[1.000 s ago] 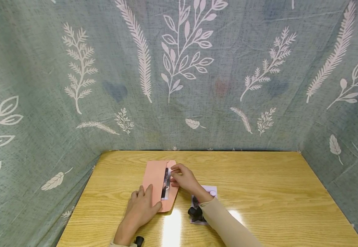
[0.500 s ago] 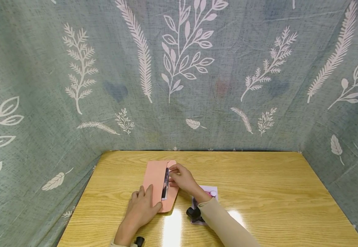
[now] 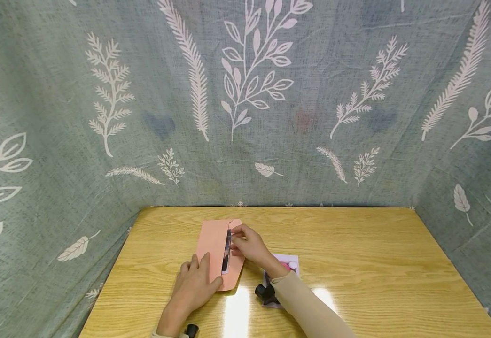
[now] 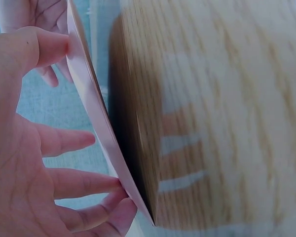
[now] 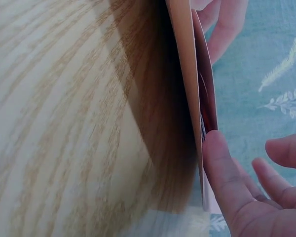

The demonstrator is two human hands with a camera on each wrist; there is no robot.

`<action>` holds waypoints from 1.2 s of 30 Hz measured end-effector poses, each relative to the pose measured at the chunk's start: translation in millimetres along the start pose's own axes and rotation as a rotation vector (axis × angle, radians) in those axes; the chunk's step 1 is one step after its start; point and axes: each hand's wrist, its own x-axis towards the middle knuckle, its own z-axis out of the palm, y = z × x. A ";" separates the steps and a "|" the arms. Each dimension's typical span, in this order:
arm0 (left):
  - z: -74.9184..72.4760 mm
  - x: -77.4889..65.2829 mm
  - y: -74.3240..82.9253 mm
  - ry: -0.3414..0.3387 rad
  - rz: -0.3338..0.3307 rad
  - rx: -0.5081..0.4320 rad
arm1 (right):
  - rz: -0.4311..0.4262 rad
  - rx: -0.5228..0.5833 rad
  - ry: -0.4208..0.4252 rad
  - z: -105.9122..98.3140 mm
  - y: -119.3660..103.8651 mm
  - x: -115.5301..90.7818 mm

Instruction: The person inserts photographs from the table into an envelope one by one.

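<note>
A pink envelope (image 3: 213, 241) lies on the table with its flap side turned right. In its mouth shows a narrow strip of a photo print (image 3: 226, 260), most of it inside. My left hand (image 3: 194, 281) rests on the envelope's lower left part, fingers spread; in the left wrist view its thumb and fingertips touch the pink paper. With its fingertips, my right hand (image 3: 249, 245) touches the photo's exposed edge at the opening. One finger (image 5: 219, 153) presses at the mouth in the right wrist view, while the others stay apart from it.
Beneath my right wrist lies another picture print (image 3: 286, 258) with pink and white parts, partly hidden by the sleeve and the black wrist camera (image 3: 264, 293). The wooden table (image 3: 368, 263) ends at a patterned green cloth (image 3: 296, 155) at the back and sides.
The photo has slid left, deeper into the envelope, so a narrower strip shows. My right fingers have followed it slightly left. My left hand keeps its place.
</note>
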 end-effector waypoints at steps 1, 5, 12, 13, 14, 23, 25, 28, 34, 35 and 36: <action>0.2 0.0 0.0 -0.003 -0.003 0.002 | -0.003 -0.014 -0.004 -1.3 -0.1 -0.8; 0.5 0.1 -0.4 -0.009 -0.006 0.006 | -0.050 -0.116 -0.012 -9.2 -0.3 -4.5; 0.5 0.2 0.3 -0.007 -0.009 0.010 | -0.107 -0.208 -0.020 -28.7 -9.6 -17.6; 0.1 -0.1 0.6 -0.006 -0.010 0.008 | -0.110 -0.220 -0.023 -31.9 -11.4 -20.1; -0.3 -0.4 0.9 -0.004 -0.009 0.007 | -0.119 -0.245 -0.022 -35.1 -13.2 -22.9; -1.1 -1.5 1.6 -0.004 -0.002 0.005 | -0.180 -0.408 0.003 -64.9 -29.2 -52.3; -1.2 -1.5 1.6 -0.004 0.000 0.006 | -0.181 -0.431 0.021 -71.6 -31.3 -59.1; -1.7 -1.8 2.0 -0.003 0.002 0.008 | -0.195 -0.469 0.060 -81.7 -32.2 -68.9; -1.8 -1.5 2.5 -0.008 0.004 -0.002 | -0.238 -0.563 0.121 -102.3 -26.8 -84.5; -1.6 -1.5 2.3 -0.008 0.004 -0.003 | -0.246 -0.577 0.129 -105.4 -25.6 -86.7; -1.7 -1.5 2.3 -0.007 0.004 -0.005 | -0.250 -0.594 0.136 -108.2 -24.7 -89.0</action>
